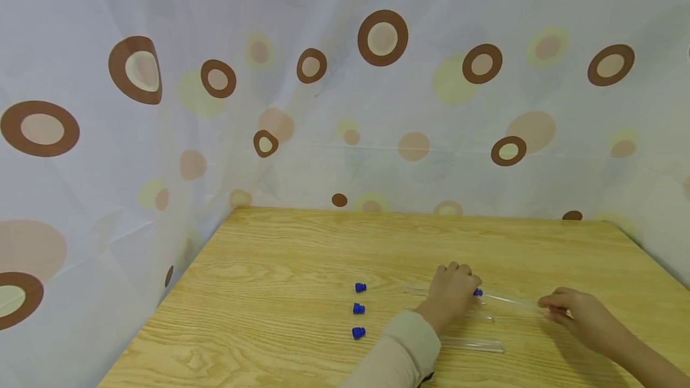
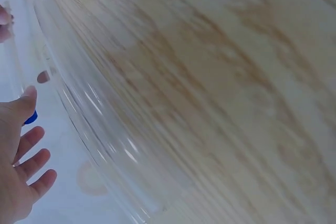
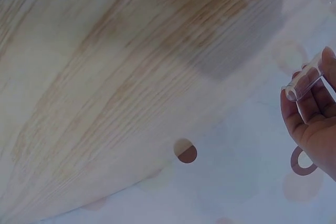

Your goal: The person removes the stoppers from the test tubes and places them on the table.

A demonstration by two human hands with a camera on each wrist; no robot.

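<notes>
Both hands hold one clear test tube (image 1: 509, 299) above the right part of the table. At its left end is a blue stopper (image 1: 478, 292), pinched between thumb and forefinger of my left hand (image 1: 451, 292). The left wrist view shows that hand's other fingers spread apart. My right hand (image 1: 584, 316) grips the tube's right end; in the right wrist view the tube's tip (image 3: 295, 94) sticks out between thumb and fingers. How far the stopper sits in the tube cannot be made out. Below the left hand lie more clear tubes (image 1: 474, 345), partly hidden by the forearm.
Three blue stoppers stand in a column left of the left forearm: a far one (image 1: 360, 287), a middle one (image 1: 359, 309) and a near one (image 1: 358, 333). The wooden table (image 1: 259, 292) meets a patterned curtain (image 1: 323, 172) at its back and sides.
</notes>
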